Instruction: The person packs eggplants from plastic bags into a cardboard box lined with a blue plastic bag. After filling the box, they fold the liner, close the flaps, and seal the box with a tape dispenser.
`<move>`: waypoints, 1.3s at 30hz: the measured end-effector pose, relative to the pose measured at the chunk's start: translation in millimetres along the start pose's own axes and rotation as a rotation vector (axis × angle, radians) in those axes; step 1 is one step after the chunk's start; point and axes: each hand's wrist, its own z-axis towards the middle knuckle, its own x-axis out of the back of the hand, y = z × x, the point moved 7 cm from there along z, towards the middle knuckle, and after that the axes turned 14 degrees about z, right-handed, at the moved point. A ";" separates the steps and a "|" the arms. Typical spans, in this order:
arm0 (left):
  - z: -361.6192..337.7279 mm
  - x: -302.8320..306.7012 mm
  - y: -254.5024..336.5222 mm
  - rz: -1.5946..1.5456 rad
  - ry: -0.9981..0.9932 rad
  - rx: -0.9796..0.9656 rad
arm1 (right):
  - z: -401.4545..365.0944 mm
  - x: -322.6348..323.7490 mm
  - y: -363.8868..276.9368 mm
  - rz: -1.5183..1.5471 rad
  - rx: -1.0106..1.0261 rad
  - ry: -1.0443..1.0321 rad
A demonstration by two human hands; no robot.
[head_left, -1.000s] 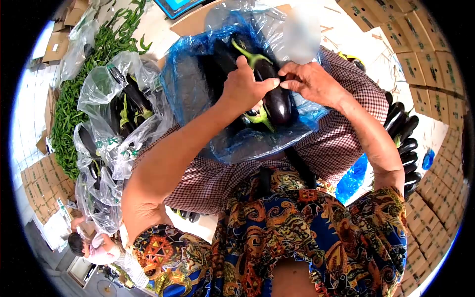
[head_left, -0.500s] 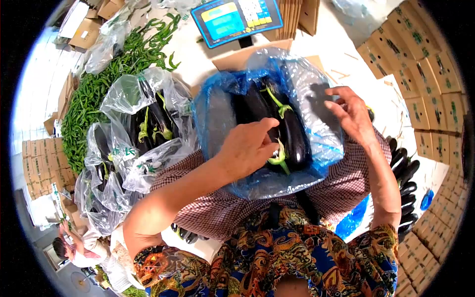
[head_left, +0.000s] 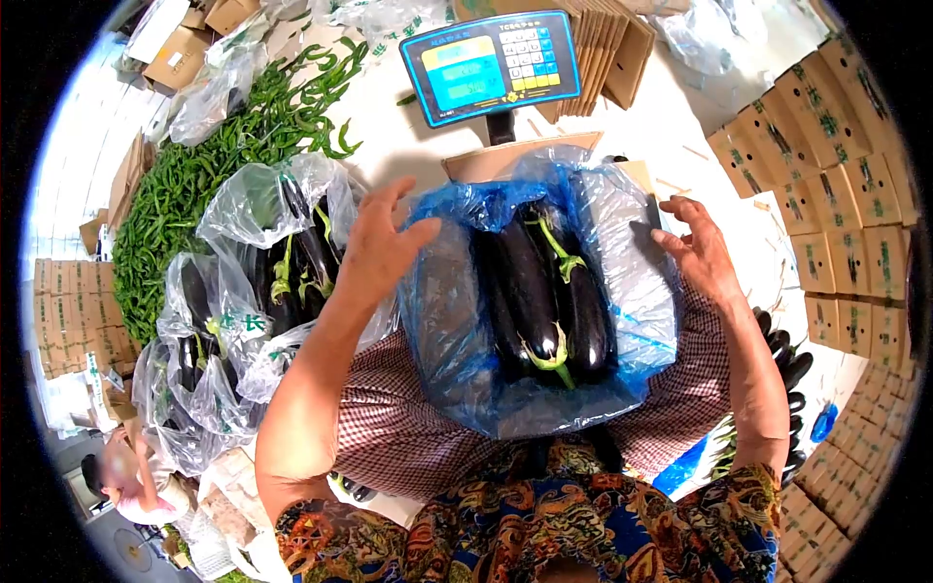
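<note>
Blue, crinkled plastic lies between two open hands. The left hand (head_left: 379, 248) is spread wide, fingers splayed and gripping nothing. Its thumb is at the left rim of the thin blue plastic bag (head_left: 447, 330), though I cannot tell whether it touches the film. The right hand (head_left: 695, 253) is also open and empty, with loosely bent fingers over the bag's right edge, where the film turns paler and almost clear.

Inside the bag, directly in front of the person, lie several long, glossy, dark purple aubergines (head_left: 530, 282). They lie side by side along its length, smooth-skinned, with green caps and curved stalks. The bag stands with its mouth open and its walls slack and wrinkled. A brown cardboard flap (head_left: 505, 155) shows just behind its far rim.

Beyond the flap stands the tilted blue panel of a digital weighing scale (head_left: 491, 63), rectangular, with two lit screens and a keypad. A stack of flat folded cardboard sheets (head_left: 612, 39) sits beside it.

A red-and-white checked cloth (head_left: 389, 428) lies below the bag's near side. To the left, clear, shiny plastic bags (head_left: 243, 204) hold more aubergines. Past them is a loose heap of slender green peppers (head_left: 185, 175). To the right, loose aubergines (head_left: 792, 360) are piled near rows of printed brown cardboard cartons (head_left: 836, 155). Another person (head_left: 121, 476) is at the lower left edge, well apart.
</note>
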 end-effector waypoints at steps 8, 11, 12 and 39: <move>11.9 -19.3 -32.0 -0.005 -0.051 0.067 | -0.1 1.2 32.2 0.108 -0.182 -0.029; 13.2 -20.2 -30.8 -0.009 -0.060 0.055 | 0.0 2.8 32.9 0.107 -0.243 -0.014; 12.1 -20.1 -28.9 -0.017 -0.066 0.053 | 0.2 2.8 30.1 0.128 -0.228 -0.006; -110.5 -108.4 118.0 0.160 -0.263 -0.859 | -51.5 -82.8 -52.9 -0.328 0.267 -0.367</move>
